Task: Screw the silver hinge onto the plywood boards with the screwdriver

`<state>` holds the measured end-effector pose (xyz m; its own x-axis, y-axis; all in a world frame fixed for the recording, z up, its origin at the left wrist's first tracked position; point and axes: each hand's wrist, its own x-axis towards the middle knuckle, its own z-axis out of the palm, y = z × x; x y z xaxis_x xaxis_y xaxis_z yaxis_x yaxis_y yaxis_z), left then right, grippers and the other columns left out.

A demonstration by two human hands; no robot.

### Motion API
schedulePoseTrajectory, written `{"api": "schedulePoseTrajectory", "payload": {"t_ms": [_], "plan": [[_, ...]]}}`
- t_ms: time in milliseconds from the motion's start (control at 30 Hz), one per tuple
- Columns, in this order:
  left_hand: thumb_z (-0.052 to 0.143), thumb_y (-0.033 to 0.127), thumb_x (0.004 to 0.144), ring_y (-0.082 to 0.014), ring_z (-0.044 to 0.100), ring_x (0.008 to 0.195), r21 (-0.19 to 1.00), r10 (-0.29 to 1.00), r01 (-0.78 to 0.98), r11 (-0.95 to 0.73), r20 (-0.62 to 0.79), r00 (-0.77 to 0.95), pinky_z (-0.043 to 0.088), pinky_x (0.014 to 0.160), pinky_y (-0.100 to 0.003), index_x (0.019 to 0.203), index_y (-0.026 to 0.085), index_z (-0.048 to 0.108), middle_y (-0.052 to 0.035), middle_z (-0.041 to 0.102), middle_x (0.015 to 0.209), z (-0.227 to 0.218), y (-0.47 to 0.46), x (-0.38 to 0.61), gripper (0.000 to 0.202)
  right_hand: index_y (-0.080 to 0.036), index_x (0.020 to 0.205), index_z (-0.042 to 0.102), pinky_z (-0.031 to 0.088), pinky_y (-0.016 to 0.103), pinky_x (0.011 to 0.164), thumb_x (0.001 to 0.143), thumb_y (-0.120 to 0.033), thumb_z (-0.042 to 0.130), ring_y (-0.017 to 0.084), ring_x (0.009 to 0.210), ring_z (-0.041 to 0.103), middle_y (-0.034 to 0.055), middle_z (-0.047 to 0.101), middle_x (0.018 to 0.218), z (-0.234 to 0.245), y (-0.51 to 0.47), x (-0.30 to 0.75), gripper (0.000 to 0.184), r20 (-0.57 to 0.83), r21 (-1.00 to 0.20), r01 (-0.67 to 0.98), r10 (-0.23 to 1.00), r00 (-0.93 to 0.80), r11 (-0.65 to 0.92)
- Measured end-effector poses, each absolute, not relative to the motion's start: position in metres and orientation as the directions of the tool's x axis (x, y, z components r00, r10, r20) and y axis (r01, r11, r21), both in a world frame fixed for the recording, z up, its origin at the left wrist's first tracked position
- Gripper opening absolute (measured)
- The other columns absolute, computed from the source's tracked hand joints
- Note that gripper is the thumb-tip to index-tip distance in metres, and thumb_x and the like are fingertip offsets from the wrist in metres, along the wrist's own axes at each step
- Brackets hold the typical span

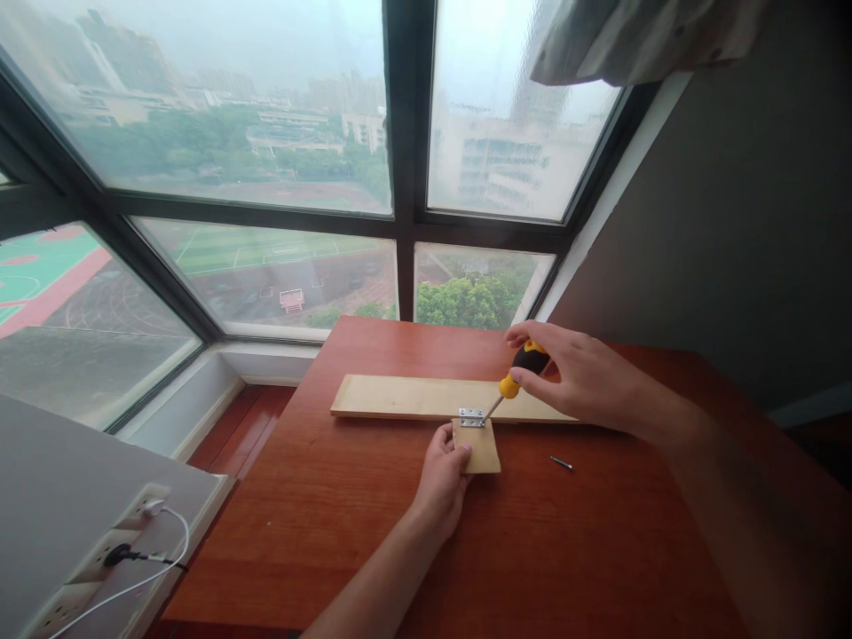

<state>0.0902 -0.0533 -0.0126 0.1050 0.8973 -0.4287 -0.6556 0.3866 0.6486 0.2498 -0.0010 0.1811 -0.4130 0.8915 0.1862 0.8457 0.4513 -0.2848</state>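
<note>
My left hand (447, 475) grips a small wooden board (480, 451) by its left edge, thumb on top and fingers beneath. A silver metal hinge (472, 418) lies along the far edge of that board. In my right hand (565, 368) is a screwdriver (529, 359) with a black and yellow handle, held by the fingertips. It slants down to the left, and its tip meets the hinge's near right corner; a screw head there is too small to make out. Behind the hinge, a long pale wooden plank (406, 397) lies across the table.
A loose screw or bit-like metal piece (561, 463) lies on the reddish-brown table (319, 524), right of the small board. Large windows (266, 284) stand beyond the table. At lower left, a white cable (183, 532) hangs from wall sockets (110, 555).
</note>
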Motion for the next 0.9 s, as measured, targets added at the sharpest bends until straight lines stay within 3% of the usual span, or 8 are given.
{"api": "schedulePoseTrajectory", "payload": {"t_ms": [67,167,233,400,567,667,800,900], "plan": [[0.068,0.012,0.063,-0.0158,0.062,0.073,0.652,0.898,-0.651,0.388,-0.427,0.106,0.051,0.067,-0.026,0.101,0.016,0.057,-0.0065,0.068,0.090,-0.0126,-0.0529,0.0898,0.040,-0.025,0.105,0.060,0.045,0.028,0.059,0.088,-0.043,0.052,0.017,0.068,0.064,0.0019,0.071,0.093,0.1804,0.0003,0.2475,0.026,0.198,-0.248,0.878,0.909,-0.367,0.409],[0.067,0.012,0.063,-0.0161,0.062,0.074,0.656,0.896,-0.648,0.388,-0.433,0.098,0.051,0.067,-0.027,0.101,0.017,0.057,-0.0067,0.068,0.090,-0.0126,-0.0520,0.0889,0.039,-0.025,0.096,0.061,0.044,0.028,0.058,0.092,-0.039,0.045,0.017,0.067,0.063,-0.0002,0.070,0.080,0.1786,0.0018,0.2454,0.021,0.224,-0.245,0.879,0.906,-0.358,0.408],[0.066,0.012,0.063,-0.0163,0.062,0.075,0.656,0.895,-0.649,0.386,-0.436,0.092,0.051,0.068,-0.027,0.102,0.017,0.056,-0.0070,0.068,0.091,-0.0129,-0.0514,0.0883,0.040,-0.025,0.101,0.059,0.047,0.028,0.067,0.089,-0.030,0.048,0.017,0.076,0.065,0.0008,0.071,0.091,0.1776,0.0015,0.2459,0.017,0.252,-0.276,0.855,0.892,-0.376,0.438],[0.067,0.012,0.063,-0.0165,0.062,0.076,0.662,0.896,-0.646,0.379,-0.436,0.079,0.051,0.069,-0.027,0.102,0.017,0.056,-0.0067,0.068,0.091,-0.0137,-0.0517,0.0880,0.042,-0.022,0.115,0.053,0.049,0.027,0.082,0.077,-0.017,0.055,0.017,0.095,0.064,0.0044,0.065,0.116,0.1773,-0.0007,0.2487,0.038,0.236,-0.365,0.781,0.862,-0.449,0.507],[0.067,0.013,0.062,-0.0168,0.063,0.076,0.664,0.897,-0.640,0.386,-0.431,0.094,0.051,0.069,-0.027,0.102,0.018,0.056,-0.0061,0.068,0.090,-0.0139,-0.0521,0.0877,0.041,-0.024,0.102,0.060,0.046,0.030,0.064,0.087,-0.044,0.054,0.018,0.074,0.062,0.0021,0.069,0.094,0.1781,0.0022,0.2443,0.026,0.240,-0.261,0.878,0.908,-0.344,0.402],[0.066,0.011,0.063,-0.0161,0.063,0.074,0.661,0.894,-0.639,0.394,-0.436,0.101,0.051,0.068,-0.027,0.102,0.017,0.057,-0.0063,0.069,0.091,-0.0144,-0.0513,0.0870,0.041,-0.026,0.095,0.063,0.042,0.029,0.059,0.089,-0.043,0.051,0.017,0.068,0.061,-0.0007,0.069,0.080,0.1792,0.0029,0.2430,0.022,0.238,-0.252,0.890,0.916,-0.324,0.380],[0.066,0.011,0.063,-0.0164,0.063,0.075,0.659,0.893,-0.637,0.400,-0.436,0.110,0.051,0.068,-0.027,0.102,0.017,0.057,-0.0071,0.069,0.093,-0.0152,-0.0504,0.0864,0.040,-0.024,0.109,0.059,0.048,0.029,0.074,0.080,-0.024,0.057,0.017,0.083,0.065,0.0007,0.069,0.102,0.1793,0.0014,0.2481,0.029,0.244,-0.299,0.841,0.888,-0.390,0.451],[0.066,0.011,0.064,-0.0164,0.063,0.075,0.663,0.898,-0.635,0.397,-0.425,0.118,0.052,0.068,-0.027,0.103,0.017,0.057,-0.0069,0.069,0.092,-0.0154,-0.0503,0.0863,0.040,-0.021,0.116,0.056,0.048,0.029,0.084,0.078,-0.020,0.057,0.018,0.098,0.064,0.0042,0.066,0.116,0.1771,0.0016,0.2519,0.038,0.240,-0.301,0.808,0.860,-0.450,0.507]]}}
